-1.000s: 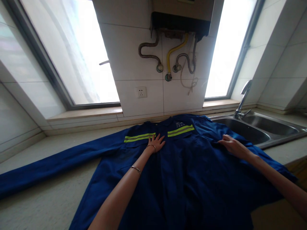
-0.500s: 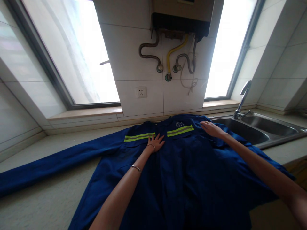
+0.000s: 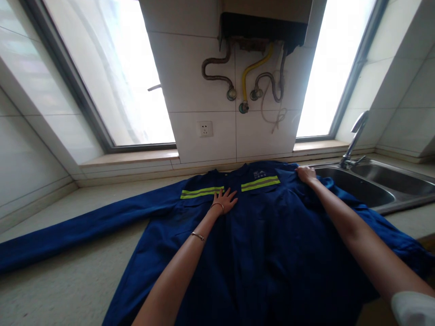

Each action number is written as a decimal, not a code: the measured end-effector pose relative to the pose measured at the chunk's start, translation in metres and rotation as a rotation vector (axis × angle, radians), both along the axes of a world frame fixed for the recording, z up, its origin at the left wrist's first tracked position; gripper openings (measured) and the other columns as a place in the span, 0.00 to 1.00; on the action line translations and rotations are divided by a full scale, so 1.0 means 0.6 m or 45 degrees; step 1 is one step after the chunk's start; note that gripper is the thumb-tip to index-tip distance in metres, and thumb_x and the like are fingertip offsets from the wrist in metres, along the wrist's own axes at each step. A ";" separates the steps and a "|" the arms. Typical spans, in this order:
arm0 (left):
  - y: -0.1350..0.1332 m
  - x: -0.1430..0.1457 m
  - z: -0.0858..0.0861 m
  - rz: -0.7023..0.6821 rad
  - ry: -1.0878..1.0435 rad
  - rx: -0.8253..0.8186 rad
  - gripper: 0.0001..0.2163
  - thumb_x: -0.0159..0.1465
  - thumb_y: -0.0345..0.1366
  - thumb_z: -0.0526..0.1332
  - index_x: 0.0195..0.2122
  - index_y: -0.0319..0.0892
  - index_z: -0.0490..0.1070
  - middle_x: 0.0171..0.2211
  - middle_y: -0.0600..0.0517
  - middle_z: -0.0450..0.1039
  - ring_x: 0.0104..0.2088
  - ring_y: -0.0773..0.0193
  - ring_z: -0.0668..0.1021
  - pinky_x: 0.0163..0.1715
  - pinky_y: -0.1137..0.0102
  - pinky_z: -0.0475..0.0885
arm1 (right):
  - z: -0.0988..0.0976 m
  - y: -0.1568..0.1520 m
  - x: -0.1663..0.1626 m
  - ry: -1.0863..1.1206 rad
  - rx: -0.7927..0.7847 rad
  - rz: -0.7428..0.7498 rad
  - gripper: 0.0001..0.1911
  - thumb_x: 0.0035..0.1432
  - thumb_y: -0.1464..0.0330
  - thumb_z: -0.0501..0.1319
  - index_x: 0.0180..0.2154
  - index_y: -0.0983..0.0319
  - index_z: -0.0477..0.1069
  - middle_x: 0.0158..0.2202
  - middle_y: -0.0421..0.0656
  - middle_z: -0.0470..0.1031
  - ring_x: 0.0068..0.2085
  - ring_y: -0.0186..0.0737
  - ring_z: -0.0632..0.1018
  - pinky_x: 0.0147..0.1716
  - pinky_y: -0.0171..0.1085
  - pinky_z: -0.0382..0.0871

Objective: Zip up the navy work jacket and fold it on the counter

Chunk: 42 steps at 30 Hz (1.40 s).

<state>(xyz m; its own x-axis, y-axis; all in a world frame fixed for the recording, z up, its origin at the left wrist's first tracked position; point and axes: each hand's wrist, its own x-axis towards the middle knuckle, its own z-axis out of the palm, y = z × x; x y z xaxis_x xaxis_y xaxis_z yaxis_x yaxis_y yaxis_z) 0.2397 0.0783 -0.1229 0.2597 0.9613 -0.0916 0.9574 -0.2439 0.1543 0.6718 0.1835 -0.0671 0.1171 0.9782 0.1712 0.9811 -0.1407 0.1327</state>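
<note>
A dark blue work jacket (image 3: 268, 244) with yellow-green reflective stripes (image 3: 202, 192) lies spread front-up on a pale stone counter (image 3: 68, 276). My left hand (image 3: 224, 199) rests flat on the chest, fingers spread, between the two stripes. My right hand (image 3: 305, 174) has reached to the jacket's far right shoulder, close to the sink's edge, and its fingers curl onto the cloth there. One long sleeve (image 3: 78, 228) stretches out to the left across the counter.
A steel double sink (image 3: 377, 188) with a tap (image 3: 353, 140) sits at the right; the jacket's right side drapes toward it. Behind are a tiled wall with a socket (image 3: 205, 129), pipes (image 3: 251, 81) under a heater, and two bright windows.
My right hand has slid from the jacket's right sleeve area up and away to the far right shoulder. My left hand has stayed flat on the chest. The view shifted slightly.
</note>
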 end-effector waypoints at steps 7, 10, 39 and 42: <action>-0.002 0.002 0.006 0.001 0.009 -0.012 0.28 0.64 0.58 0.37 0.65 0.60 0.45 0.67 0.56 0.40 0.65 0.42 0.45 0.58 0.42 0.42 | 0.009 0.006 -0.058 -0.030 0.123 -0.044 0.19 0.63 0.76 0.44 0.48 0.72 0.70 0.49 0.62 0.68 0.52 0.53 0.69 0.49 0.48 0.57; 0.000 0.001 0.006 -0.009 0.019 -0.009 0.28 0.64 0.58 0.37 0.65 0.60 0.45 0.67 0.56 0.40 0.65 0.41 0.45 0.58 0.41 0.43 | 0.024 0.004 -0.143 0.054 0.224 0.206 0.21 0.65 0.72 0.43 0.54 0.71 0.65 0.55 0.60 0.64 0.55 0.49 0.65 0.53 0.43 0.56; -0.112 0.037 0.100 -0.175 0.209 0.299 0.19 0.62 0.30 0.51 0.55 0.38 0.65 0.59 0.42 0.59 0.58 0.53 0.64 0.54 0.62 0.63 | 0.037 -0.250 -0.330 1.036 -0.001 0.807 0.17 0.60 0.68 0.52 0.48 0.66 0.69 0.40 0.48 0.76 0.40 0.38 0.77 0.40 0.35 0.71; -0.228 0.044 0.131 -0.348 0.171 0.219 0.19 0.63 0.33 0.50 0.55 0.39 0.65 0.57 0.43 0.63 0.55 0.56 0.68 0.51 0.64 0.67 | 0.041 -0.448 -0.326 1.420 -0.306 0.946 0.18 0.60 0.58 0.53 0.42 0.65 0.70 0.29 0.43 0.76 0.25 0.33 0.76 0.22 0.29 0.66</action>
